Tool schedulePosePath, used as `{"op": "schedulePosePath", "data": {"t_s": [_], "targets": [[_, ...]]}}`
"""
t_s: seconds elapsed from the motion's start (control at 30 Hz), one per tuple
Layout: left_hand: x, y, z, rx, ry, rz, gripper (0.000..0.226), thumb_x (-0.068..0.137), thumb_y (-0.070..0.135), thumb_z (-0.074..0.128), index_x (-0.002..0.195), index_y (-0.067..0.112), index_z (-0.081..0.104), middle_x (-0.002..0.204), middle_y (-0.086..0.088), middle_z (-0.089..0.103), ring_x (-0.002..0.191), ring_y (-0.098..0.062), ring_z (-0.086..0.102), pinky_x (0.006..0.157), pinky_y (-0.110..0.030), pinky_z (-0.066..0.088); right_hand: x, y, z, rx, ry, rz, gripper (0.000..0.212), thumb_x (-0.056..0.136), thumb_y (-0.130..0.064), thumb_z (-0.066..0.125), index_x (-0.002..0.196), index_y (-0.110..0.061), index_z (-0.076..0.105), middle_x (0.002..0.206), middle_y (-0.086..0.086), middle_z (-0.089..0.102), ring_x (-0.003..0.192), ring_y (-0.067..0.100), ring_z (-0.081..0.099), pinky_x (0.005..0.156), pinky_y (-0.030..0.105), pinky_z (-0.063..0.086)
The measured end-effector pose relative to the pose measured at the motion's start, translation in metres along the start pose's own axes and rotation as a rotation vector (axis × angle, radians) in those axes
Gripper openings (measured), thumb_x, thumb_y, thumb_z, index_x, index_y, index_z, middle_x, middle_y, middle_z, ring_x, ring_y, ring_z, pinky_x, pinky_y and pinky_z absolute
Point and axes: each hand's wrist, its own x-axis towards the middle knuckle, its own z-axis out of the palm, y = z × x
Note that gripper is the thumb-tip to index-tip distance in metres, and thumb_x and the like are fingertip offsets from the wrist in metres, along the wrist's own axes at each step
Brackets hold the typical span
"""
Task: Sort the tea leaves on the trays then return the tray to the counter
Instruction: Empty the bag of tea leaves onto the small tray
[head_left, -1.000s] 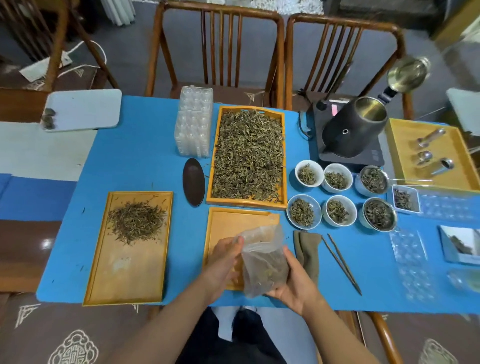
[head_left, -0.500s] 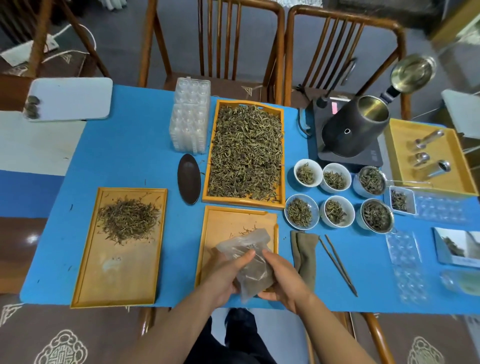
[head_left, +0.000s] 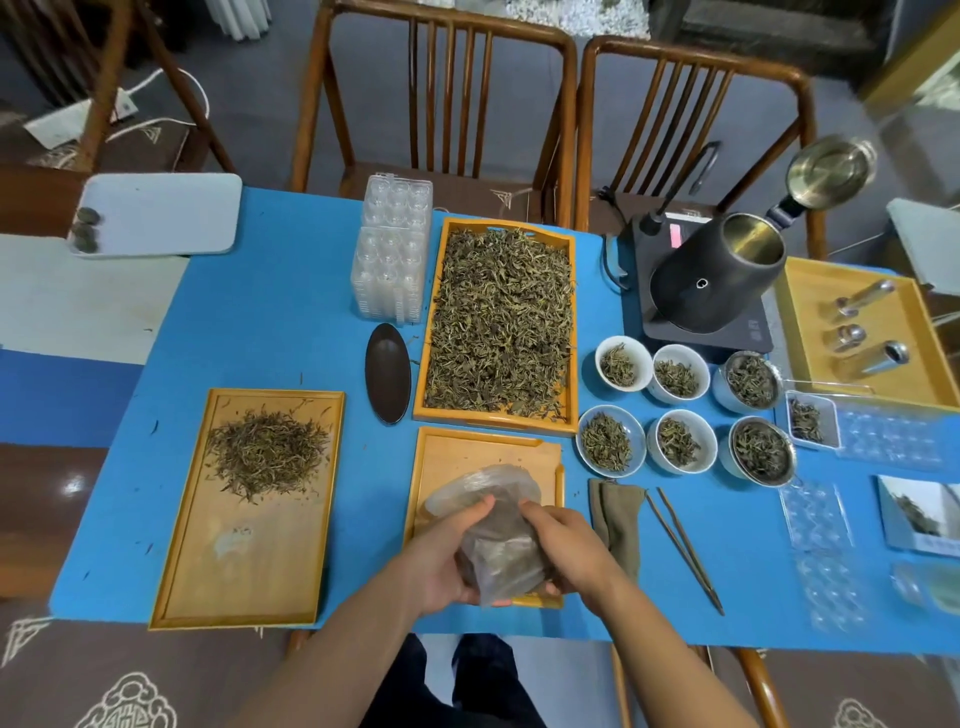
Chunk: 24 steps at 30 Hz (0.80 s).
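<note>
- Two bare hands hold a clear plastic bag (head_left: 498, 540) over the small tray (head_left: 467, 457) at the near edge of the blue table (head_left: 291, 322).
- The left hand (head_left: 441, 564) has its fingers curled around the left side of the bag, with the thumb on top.
- The right hand (head_left: 563, 545) grips the right side, and its fingers pinch the bag near the top.
- The bag looks dark at the bottom, and I cannot tell what is in it.
- The small tray under the bag is almost bare.
- Just behind it sits the big tray (head_left: 501, 322), full of tea leaves (head_left: 498, 332).
- To the left lies another tray (head_left: 244, 551) with a small pile of thin leaves (head_left: 267, 452) near its far end.
- A dark oval dish (head_left: 387, 373) lies between the left tray and the big tray.
- Six small bowls (head_left: 675, 410) of leaves stand to the right of the trays.
- A black kettle (head_left: 717, 275) stands behind the bowls with its lid open.
- A folded cloth (head_left: 615, 514) and long tongs (head_left: 683, 545) lie just right of the hands.
</note>
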Motion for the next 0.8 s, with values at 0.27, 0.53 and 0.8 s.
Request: {"op": "schedulePosePath", "data": {"t_s": [0.27,0.53,0.8], "targets": [[0.008,0.020,-0.011,-0.006,0.055,-0.124,0.059,0.082,0.053,0.071,0.124,0.012,0.066,0.112,-0.017,0.075,0.102,-0.037,0.073,0.083,-0.054,0.059,0.005,-0.019,0.001,-0.065,0.053,0.043,0.069,0.071,-0.071,0.053,0.092,-0.007,0.065,0.056,0.002,0.063,0.040,0.023,0.053,0.037,0.023,0.039],[0.016,0.030,-0.012,-0.100,0.022,-0.175,0.053,0.094,0.051,0.056,0.124,0.009,0.067,0.116,-0.021,0.073,0.102,-0.043,0.071,0.078,-0.060,0.059,0.013,-0.036,0.006,-0.088,0.087,0.119,0.071,0.072,-0.069,0.050,0.096,-0.003,0.063,0.064,0.009,0.070,0.054,0.033,0.064,0.035,0.022,0.039],[0.004,0.030,-0.013,-0.035,-0.021,-0.225,0.065,0.089,0.059,0.060,0.133,0.010,0.058,0.127,-0.023,0.067,0.107,-0.049,0.067,0.089,-0.059,0.057,0.008,-0.052,0.002,-0.125,0.108,0.127,0.057,0.078,-0.059,0.051,0.093,-0.005,0.063,0.053,0.005,0.066,0.039,0.026,0.060,0.034,0.018,0.034]]}}
